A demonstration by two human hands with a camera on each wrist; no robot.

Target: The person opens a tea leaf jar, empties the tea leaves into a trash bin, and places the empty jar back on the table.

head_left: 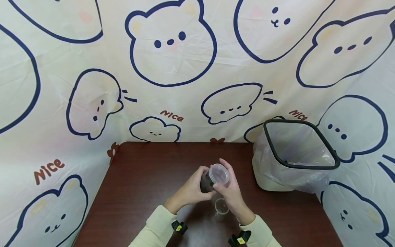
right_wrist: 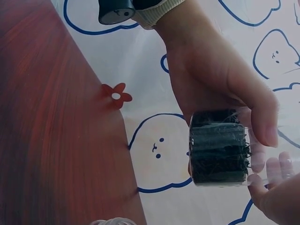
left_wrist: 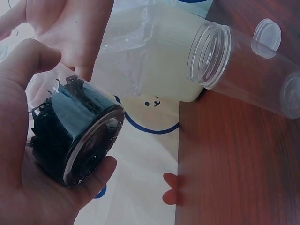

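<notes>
My left hand grips a clear jar around its side, above the table. Dark, dry-looking shreds fill the jar's bottom part. It is tilted, its translucent top facing up and right in the head view. Around that top curl the fingers and thumb of my right hand. Below the hands, an empty clear jar stands on the table with its mouth uncovered. A small translucent lid lies beyond it in the left wrist view.
The dark brown table meets a cartoon-printed cloth at the back and sides. At the back right stands a pale bin with a black rim and a clear plastic liner.
</notes>
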